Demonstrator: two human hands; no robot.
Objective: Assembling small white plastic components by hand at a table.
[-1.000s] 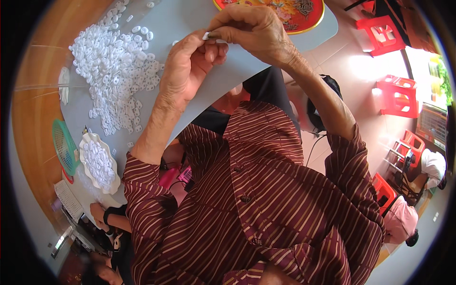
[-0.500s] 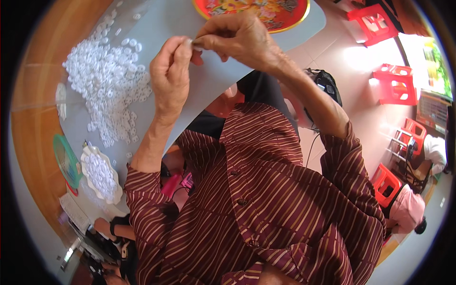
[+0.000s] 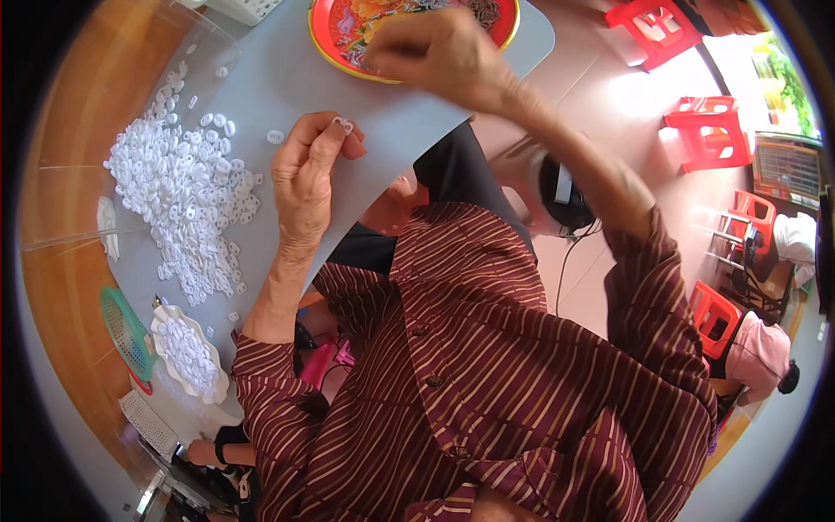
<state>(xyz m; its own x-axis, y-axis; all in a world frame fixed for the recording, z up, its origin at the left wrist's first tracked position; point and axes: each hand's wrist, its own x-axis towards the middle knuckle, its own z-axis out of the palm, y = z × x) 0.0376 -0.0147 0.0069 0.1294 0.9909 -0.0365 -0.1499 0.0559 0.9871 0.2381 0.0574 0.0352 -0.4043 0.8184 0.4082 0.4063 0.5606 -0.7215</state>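
My left hand (image 3: 304,178) is above the grey table (image 3: 252,83), thumb and fingers pinched on a small white plastic piece (image 3: 345,126) with a round hole. Over the near part of a red round tray (image 3: 320,39) with a yellow rim is my right hand (image 3: 439,56). Motion smears its fingers, so whether they hold anything is unclear. Small grey metal parts (image 3: 487,10) lie on the tray's flower pattern. A large heap of small white plastic pieces (image 3: 178,183) spreads left of my left hand. One loose white oval piece (image 3: 275,137) lies between heap and hand.
A scalloped white dish (image 3: 215,391) of white pieces and a green mesh basket (image 3: 126,331) stand at the lower left. A white perforated basket (image 3: 252,9) sits at the far edge. Another person's hand (image 3: 202,452) shows lower left. Red stools (image 3: 709,135) stand on the right.
My hands have come apart. The right hand has moved over the tray; the left keeps its pinch on the white piece. The view has shifted, and a loose oval piece now shows beside the left hand.
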